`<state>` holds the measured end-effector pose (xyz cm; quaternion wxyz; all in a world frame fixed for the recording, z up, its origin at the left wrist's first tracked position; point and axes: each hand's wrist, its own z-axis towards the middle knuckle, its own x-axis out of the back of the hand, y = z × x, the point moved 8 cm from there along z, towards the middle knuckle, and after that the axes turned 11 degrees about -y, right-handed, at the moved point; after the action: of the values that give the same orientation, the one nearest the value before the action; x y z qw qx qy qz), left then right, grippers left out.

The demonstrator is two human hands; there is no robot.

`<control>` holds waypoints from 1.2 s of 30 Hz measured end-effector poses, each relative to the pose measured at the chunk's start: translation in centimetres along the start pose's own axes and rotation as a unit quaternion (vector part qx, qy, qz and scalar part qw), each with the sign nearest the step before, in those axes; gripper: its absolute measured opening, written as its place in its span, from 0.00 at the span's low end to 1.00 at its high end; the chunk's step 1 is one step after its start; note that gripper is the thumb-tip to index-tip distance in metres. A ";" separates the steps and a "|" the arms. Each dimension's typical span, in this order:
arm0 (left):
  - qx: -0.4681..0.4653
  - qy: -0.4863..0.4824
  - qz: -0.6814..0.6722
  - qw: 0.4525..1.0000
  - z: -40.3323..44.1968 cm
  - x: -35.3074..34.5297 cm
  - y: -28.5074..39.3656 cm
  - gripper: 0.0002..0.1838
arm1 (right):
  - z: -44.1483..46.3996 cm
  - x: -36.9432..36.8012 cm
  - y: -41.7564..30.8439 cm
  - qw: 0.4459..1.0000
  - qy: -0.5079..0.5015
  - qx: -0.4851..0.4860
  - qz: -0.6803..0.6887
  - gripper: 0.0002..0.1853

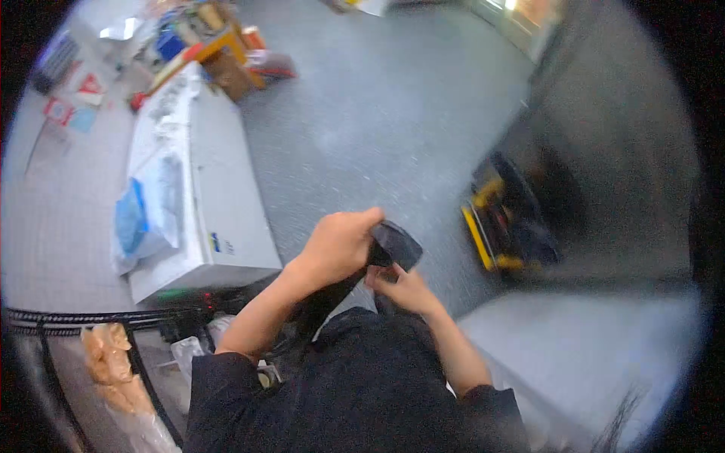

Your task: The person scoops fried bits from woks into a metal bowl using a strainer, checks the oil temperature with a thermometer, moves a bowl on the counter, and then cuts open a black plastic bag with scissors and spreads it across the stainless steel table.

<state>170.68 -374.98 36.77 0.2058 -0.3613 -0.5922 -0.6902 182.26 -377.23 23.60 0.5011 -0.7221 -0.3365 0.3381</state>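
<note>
Both bare forearms reach forward from short black sleeves, elbows bent. The left hand [343,243] is raised, back up, its fingers curled closed. The right hand [402,288] sits just beside and nearer the body, fingers bent inward.

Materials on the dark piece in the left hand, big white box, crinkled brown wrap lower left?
Dark piece in the left hand: matte, probably fabric or soft plastic; it looks curved, but blur leaves it open.
White box: smooth, likely painted metal or hard plastic; flat faces, straight edges.
Brown wrap: slightly glossy, perhaps film or coated paper; creases catch light.
</note>
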 end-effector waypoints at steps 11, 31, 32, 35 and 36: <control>0.038 0.141 0.052 0.988 15.7 16.6 -10.9 0.14 | 27.1 9.2 -11.5 0.930 -0.179 0.214 -0.239 0.17; -0.138 0.323 0.100 0.931 64.3 42.4 -32.1 0.11 | 62.1 50.9 -24.1 0.918 -0.318 -0.016 -0.236 0.31; -0.134 0.351 0.127 0.918 65.8 44.5 -34.0 0.12 | 65.2 53.0 -22.3 0.926 -0.299 0.023 -0.230 0.30; -0.043 0.516 0.209 0.830 70.1 52.4 -38.5 0.11 | 74.0 61.6 -21.6 0.868 -0.228 0.070 -0.436 0.29; -0.001 0.545 0.252 0.800 70.7 55.1 -40.3 0.11 | 76.9 64.1 -21.9 0.830 -0.185 0.074 -0.520 0.29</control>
<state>123.95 -290.12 53.40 0.6608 -0.0620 -0.2694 -0.6978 150.53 -280.26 14.02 0.5829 -0.3249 -0.7231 0.1783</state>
